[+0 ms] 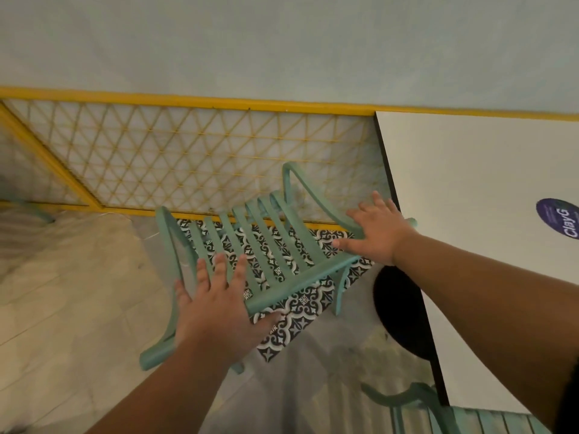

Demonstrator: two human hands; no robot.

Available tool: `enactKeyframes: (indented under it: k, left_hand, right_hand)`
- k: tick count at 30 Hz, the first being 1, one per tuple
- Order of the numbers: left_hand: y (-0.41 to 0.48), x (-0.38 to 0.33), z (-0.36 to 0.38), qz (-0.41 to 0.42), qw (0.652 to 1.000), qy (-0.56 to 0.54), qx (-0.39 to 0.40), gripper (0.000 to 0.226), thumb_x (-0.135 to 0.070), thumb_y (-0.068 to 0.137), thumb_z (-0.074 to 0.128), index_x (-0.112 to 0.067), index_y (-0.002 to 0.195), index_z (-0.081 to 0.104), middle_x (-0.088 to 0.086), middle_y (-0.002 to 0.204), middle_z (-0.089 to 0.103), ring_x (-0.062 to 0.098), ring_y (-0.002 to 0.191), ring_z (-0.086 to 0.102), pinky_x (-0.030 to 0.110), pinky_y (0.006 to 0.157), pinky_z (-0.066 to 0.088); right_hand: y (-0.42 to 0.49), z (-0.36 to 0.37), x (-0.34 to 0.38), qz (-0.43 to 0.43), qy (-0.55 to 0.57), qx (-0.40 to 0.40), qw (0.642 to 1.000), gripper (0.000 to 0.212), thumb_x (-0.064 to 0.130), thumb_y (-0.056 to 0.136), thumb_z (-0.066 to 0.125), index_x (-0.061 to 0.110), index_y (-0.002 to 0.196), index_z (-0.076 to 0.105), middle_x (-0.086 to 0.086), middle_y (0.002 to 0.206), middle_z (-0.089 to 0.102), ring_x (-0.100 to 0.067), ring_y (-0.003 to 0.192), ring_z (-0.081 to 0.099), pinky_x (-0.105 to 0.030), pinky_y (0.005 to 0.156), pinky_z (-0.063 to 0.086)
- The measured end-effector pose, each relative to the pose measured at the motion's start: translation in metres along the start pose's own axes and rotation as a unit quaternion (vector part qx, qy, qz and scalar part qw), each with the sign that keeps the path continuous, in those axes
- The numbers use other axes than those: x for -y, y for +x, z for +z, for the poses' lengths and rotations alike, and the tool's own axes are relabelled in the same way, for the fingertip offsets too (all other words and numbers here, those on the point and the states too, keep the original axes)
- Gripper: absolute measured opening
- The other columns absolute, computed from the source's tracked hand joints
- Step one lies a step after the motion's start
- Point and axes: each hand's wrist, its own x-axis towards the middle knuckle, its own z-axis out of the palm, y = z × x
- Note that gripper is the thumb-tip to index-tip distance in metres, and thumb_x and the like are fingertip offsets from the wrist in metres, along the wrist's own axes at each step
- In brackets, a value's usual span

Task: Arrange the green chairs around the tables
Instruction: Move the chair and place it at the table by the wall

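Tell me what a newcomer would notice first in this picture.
A green slatted chair sits mid-frame, with the left hand spread over its near edge and the right hand over its armrest beside the white table at right. Behind it runs a bright yellow lattice fence; black-and-white patterned tiles show through the slats.

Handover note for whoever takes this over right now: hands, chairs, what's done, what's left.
Hands: left hand open, fingers spread over the front left corner of the green chair; contact unclear. Right hand open, flat on the armrest nearest the white table.
Chair stands beside the table, angled to it.
Done: second green chair already sits at the table's near end.
Left: probably grip this chair and square it to the table.
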Motion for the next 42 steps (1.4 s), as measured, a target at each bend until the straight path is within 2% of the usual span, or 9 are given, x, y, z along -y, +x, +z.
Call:
enactKeyframes:
  k: [4, 14, 17, 19, 22, 24, 29, 36, 42]
  left_hand:
    - [0.002, -0.003, -0.001, 0.005, 1.000, 0.013, -0.002, 0.119, -0.105, 0.060, 0.001, -0.038, 0.155, -0.025, 0.003, 0.169, -0.017, 0.034, 0.154, -0.018, 0.066, 0.115, -0.011]
    - [0.001, -0.001, -0.002, 0.016, 1.000, -0.001, 0.005, 0.117, -0.104, 0.062, 0.005, -0.039, 0.152, -0.030, 0.003, 0.168, -0.020, 0.033, 0.153, -0.019, 0.067, 0.117, -0.009]
    - [0.001, 0.002, 0.001, 0.025, 1.000, -0.006, 0.000, 0.113, -0.103, 0.064, 0.006, -0.041, 0.150, -0.033, 0.001, 0.167, -0.020, 0.033, 0.153, -0.021, 0.067, 0.116, -0.012]
    - [0.001, 0.005, 0.003, 0.027, 1.000, -0.006, -0.002, 0.112, -0.104, 0.063, 0.005, -0.043, 0.147, -0.037, 0.000, 0.166, -0.023, 0.032, 0.152, -0.024, 0.066, 0.115, -0.015]
    - [-0.001, 0.011, 0.005, 0.033, 0.999, -0.002, -0.007, 0.109, -0.104, 0.062, 0.003, -0.045, 0.144, -0.040, -0.001, 0.164, -0.026, 0.030, 0.149, -0.029, 0.066, 0.113, -0.017]
    - [-0.003, 0.016, 0.005, 0.045, 0.999, -0.003, -0.011, 0.107, -0.103, 0.063, 0.003, -0.047, 0.145, -0.038, -0.001, 0.163, -0.027, 0.029, 0.147, -0.031, 0.067, 0.114, -0.016]
    - [-0.005, 0.034, 0.004, 0.075, 0.997, 0.011, -0.023, 0.105, -0.100, 0.068, 0.005, -0.045, 0.154, -0.023, -0.001, 0.165, -0.019, 0.034, 0.154, -0.017, 0.068, 0.116, -0.008]
    - [0.000, 0.062, 0.000, 0.103, 0.993, 0.050, -0.012, 0.106, -0.101, 0.068, 0.006, -0.046, 0.156, -0.012, 0.001, 0.170, -0.005, 0.035, 0.155, -0.009, 0.070, 0.115, -0.007]
    - [0.003, 0.092, -0.002, 0.123, 0.990, 0.070, -0.013, 0.103, -0.099, 0.069, 0.016, -0.049, 0.156, -0.008, -0.001, 0.171, -0.004, 0.031, 0.155, -0.012, 0.069, 0.114, -0.011]
  right_hand:
    - [0.010, 0.010, 0.003, 0.006, -0.033, -0.017, 0.999, 0.124, 0.107, 0.062, 0.004, 0.033, 0.158, 0.030, -0.003, 0.166, 0.028, -0.032, 0.156, 0.005, -0.057, 0.122, 0.011]
    - [0.001, 0.007, 0.007, 0.016, -0.026, -0.013, 0.999, 0.126, 0.106, 0.060, 0.003, 0.034, 0.162, 0.016, -0.002, 0.170, 0.016, -0.029, 0.156, 0.001, -0.055, 0.124, 0.012]
    - [-0.001, 0.005, 0.010, 0.018, -0.029, -0.002, 0.999, 0.119, 0.104, 0.065, 0.006, 0.035, 0.162, 0.015, -0.001, 0.169, 0.017, -0.027, 0.156, 0.005, -0.055, 0.120, 0.023]
    - [-0.003, 0.004, 0.012, 0.021, -0.026, 0.011, 0.999, 0.118, 0.104, 0.066, 0.009, 0.035, 0.162, 0.012, 0.000, 0.170, 0.010, -0.025, 0.156, 0.005, -0.055, 0.117, 0.030]
    - [-0.011, 0.003, 0.015, 0.025, -0.028, 0.028, 0.999, 0.117, 0.103, 0.066, 0.009, 0.036, 0.162, 0.006, 0.001, 0.171, -0.001, -0.023, 0.157, 0.003, -0.054, 0.116, 0.030]
    - [-0.019, 0.005, 0.018, 0.035, -0.026, 0.030, 0.999, 0.117, 0.103, 0.066, 0.007, 0.037, 0.162, 0.006, 0.002, 0.171, 0.000, -0.023, 0.157, 0.002, -0.054, 0.116, 0.029]
    - [-0.044, 0.013, 0.033, 0.064, -0.014, 0.033, 0.997, 0.120, 0.105, 0.061, 0.001, 0.039, 0.162, 0.010, 0.004, 0.171, 0.003, -0.024, 0.157, 0.002, -0.055, 0.117, 0.032]
    - [-0.069, 0.017, 0.061, 0.090, -0.008, 0.061, 0.994, 0.123, 0.105, 0.058, -0.006, 0.041, 0.161, 0.010, 0.001, 0.171, 0.003, -0.027, 0.156, 0.001, -0.062, 0.115, 0.027]
    - [-0.090, 0.025, 0.090, 0.119, 0.021, 0.072, 0.990, 0.128, 0.107, 0.051, -0.008, 0.043, 0.161, 0.008, 0.000, 0.171, 0.003, -0.029, 0.156, 0.003, -0.060, 0.113, 0.032]
